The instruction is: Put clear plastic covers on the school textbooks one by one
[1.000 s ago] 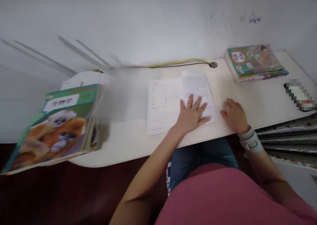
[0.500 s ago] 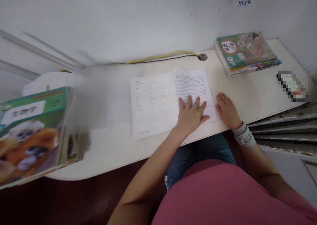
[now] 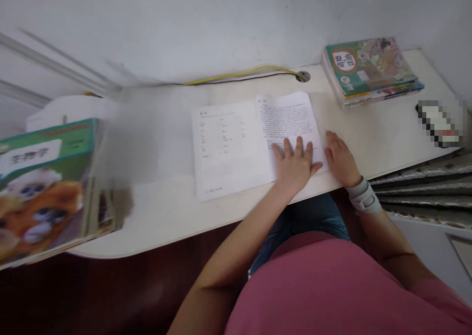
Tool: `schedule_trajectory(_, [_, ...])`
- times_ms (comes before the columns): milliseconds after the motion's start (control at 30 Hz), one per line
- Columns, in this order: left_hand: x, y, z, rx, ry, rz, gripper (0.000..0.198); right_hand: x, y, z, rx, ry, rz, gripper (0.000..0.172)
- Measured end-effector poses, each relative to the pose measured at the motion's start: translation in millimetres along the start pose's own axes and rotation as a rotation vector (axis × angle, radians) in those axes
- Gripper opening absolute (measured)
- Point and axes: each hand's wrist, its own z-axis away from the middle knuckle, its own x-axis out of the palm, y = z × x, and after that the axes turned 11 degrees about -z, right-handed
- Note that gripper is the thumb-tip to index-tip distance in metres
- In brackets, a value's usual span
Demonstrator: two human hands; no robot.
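Observation:
An open booklet (image 3: pixel 232 172) with printed pages lies flat on the white desk (image 3: pixel 162 212). My left hand (image 3: pixel 294 165) rests palm down on the lower part of its right-hand page, fingers spread, covering some of the text. Beside the booklet's right edge, my right hand (image 3: pixel 341 160) lies flat on the desk with its fingers stretched out and close together. A pale band (image 3: pixel 364 197) wraps the right wrist. Neither hand grips anything.
A stack of textbooks (image 3: pixel 372 69) stands at the back right, and a blurred-out phone-like object (image 3: pixel 438 121) lies right of it. Another book stack (image 3: pixel 44 192) is at the left. Yellow and black cables (image 3: pixel 236 74) run along the wall into a desk hole (image 3: pixel 303 76).
My left hand has slid a little to the right across the right-hand page. My right hand stays beside the booklet. The view has shifted slightly.

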Motion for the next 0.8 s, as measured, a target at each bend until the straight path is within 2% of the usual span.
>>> schedule_trajectory(233, [1.1,11,9,-0.01,0.009,-0.037,0.062,1,-7,-1,0.013,0.023,0.05,0.052])
schedule_trajectory(400, [-13.5,11,15,0.053,0.039,-0.15,0.053,3,-10,0,0.007,0.026,0.11,0.051])
schedule_trajectory(500, [-28.1,-6,-5,0.165,-0.015,-0.174,0.045,4,-10,1,-0.008,0.013,0.14,0.053])
schedule_trajectory(633, [-33.0,-38,-55,0.358,-0.088,-0.147,0.042,4,-12,4,-0.025,0.007,0.165,0.046])
schedule_trajectory(700, [-27.4,-50,-76,0.436,-0.099,-0.146,0.051,5,-13,5,-0.027,0.011,0.164,0.044])
schedule_trajectory(800, [-15.4,-58,-92,0.416,-0.195,-0.137,0.076,7,-13,5,-0.03,0.024,0.114,0.046])
